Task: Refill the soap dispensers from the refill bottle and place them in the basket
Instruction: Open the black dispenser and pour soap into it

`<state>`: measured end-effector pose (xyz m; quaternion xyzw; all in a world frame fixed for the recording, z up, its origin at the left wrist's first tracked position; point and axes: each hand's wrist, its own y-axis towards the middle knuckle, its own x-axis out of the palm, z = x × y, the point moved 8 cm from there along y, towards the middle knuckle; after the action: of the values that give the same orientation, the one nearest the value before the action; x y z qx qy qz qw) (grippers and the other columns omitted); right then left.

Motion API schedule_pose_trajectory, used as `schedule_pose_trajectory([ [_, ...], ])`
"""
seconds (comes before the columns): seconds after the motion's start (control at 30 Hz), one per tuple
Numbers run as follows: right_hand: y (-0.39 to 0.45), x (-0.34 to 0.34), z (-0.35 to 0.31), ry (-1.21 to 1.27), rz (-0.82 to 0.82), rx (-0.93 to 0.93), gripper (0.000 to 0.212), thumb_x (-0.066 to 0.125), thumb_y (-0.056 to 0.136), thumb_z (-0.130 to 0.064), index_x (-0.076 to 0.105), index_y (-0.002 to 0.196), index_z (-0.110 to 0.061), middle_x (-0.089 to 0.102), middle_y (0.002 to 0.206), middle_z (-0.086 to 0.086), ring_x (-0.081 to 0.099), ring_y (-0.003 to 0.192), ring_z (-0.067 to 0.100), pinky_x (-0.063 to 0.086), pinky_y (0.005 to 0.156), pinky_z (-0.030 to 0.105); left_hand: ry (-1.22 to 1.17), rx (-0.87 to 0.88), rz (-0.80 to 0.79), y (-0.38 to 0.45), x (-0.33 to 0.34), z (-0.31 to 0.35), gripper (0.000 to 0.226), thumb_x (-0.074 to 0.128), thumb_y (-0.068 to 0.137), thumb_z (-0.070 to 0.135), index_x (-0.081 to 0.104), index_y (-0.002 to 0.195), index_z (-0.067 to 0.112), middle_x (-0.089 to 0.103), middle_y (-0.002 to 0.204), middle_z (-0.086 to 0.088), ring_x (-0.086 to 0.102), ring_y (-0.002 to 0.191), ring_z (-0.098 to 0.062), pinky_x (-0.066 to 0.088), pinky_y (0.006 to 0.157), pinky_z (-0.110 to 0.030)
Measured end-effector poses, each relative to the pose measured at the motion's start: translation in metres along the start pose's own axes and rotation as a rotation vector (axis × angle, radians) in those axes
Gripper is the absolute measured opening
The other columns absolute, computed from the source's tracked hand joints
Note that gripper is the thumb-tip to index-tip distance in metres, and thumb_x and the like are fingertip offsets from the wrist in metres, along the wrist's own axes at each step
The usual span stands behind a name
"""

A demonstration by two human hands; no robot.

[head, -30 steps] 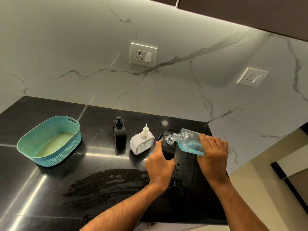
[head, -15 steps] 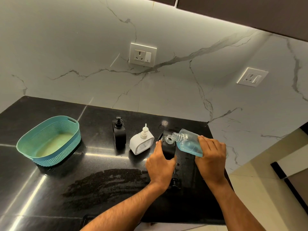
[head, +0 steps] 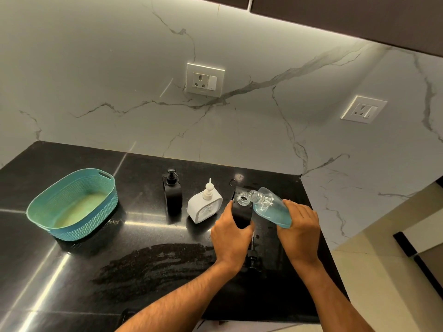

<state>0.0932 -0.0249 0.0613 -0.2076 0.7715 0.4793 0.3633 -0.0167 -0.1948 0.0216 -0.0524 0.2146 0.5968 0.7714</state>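
Observation:
My left hand [head: 231, 238] grips a black soap dispenser [head: 241, 212] that stands on the black counter [head: 96, 271] with its pump off. My right hand [head: 299, 232] holds a clear refill bottle [head: 268, 206] of blue liquid, tilted so its open neck lies over the top of that dispenser. A black pump head [head: 252, 256] lies on the counter between my wrists. To the left stand a white dispenser [head: 203, 208] and another black dispenser [head: 172, 191], both with pumps on. A teal basket [head: 72, 203] sits at the far left with nothing in it.
A dull smeared patch [head: 155, 262] marks the counter in front of the dispensers. The marble wall carries two sockets [head: 205, 79], the second socket [head: 363, 109] on the right wall. The counter ends just right of my right hand, with floor tiles [head: 383, 271] below.
The refill bottle has swung a little to the left and tipped further, its neck now more over the dispenser's opening. My left hand keeps its hold on the dispenser.

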Motion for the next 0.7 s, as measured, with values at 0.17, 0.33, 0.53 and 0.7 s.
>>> schedule_pose_trajectory([
  [0.17, 0.005, 0.001, 0.005, 0.192, 0.011, 0.124, 0.064, 0.098, 0.063, -0.010, 0.070, 0.121, -0.005, 0.073, 0.111, 0.009, 0.069, 0.102, 0.023, 0.060, 0.084, 0.031, -0.118, 0.028, -0.009, 0.006, -0.003, 0.001, 0.052, 0.085, 0.079, 0.026, 0.065, 0.127, 0.023, 0.071, 0.101, 0.015, 0.068, 0.093, -0.002, 0.059, 0.083, -0.020],
  [0.33, 0.012, 0.004, 0.023, 0.391, 0.011, 0.251, 0.064, 0.100, 0.057, -0.014, 0.071, 0.114, -0.010, 0.067, 0.105, -0.006, 0.064, 0.093, 0.009, 0.051, 0.073, 0.005, -0.182, 0.069, -0.075, 0.015, -0.005, -0.002, 0.043, 0.084, 0.083, 0.020, 0.062, 0.118, 0.030, 0.065, 0.099, 0.024, 0.064, 0.099, 0.006, 0.054, 0.084, -0.011],
  [0.53, 0.017, 0.031, 0.061, 0.562, -0.108, 0.415, 0.072, 0.103, 0.049, -0.019, 0.071, 0.114, -0.019, 0.073, 0.106, -0.006, 0.069, 0.100, 0.013, 0.059, 0.081, 0.022, -0.198, 0.117, -0.193, 0.025, 0.001, -0.011, 0.038, 0.085, 0.085, 0.022, 0.060, 0.114, 0.028, 0.068, 0.103, 0.016, 0.064, 0.100, 0.003, 0.053, 0.083, -0.013],
  [0.7, 0.022, 0.044, 0.085, 0.794, -0.148, 0.547, 0.069, 0.101, 0.046, -0.005, 0.074, 0.108, -0.019, 0.078, 0.101, 0.001, 0.075, 0.095, 0.020, 0.063, 0.077, 0.038, -0.163, 0.152, -0.295, 0.037, 0.005, -0.015, 0.039, 0.085, 0.085, 0.025, 0.059, 0.114, 0.027, 0.066, 0.104, 0.017, 0.060, 0.101, 0.007, 0.051, 0.081, -0.012],
])
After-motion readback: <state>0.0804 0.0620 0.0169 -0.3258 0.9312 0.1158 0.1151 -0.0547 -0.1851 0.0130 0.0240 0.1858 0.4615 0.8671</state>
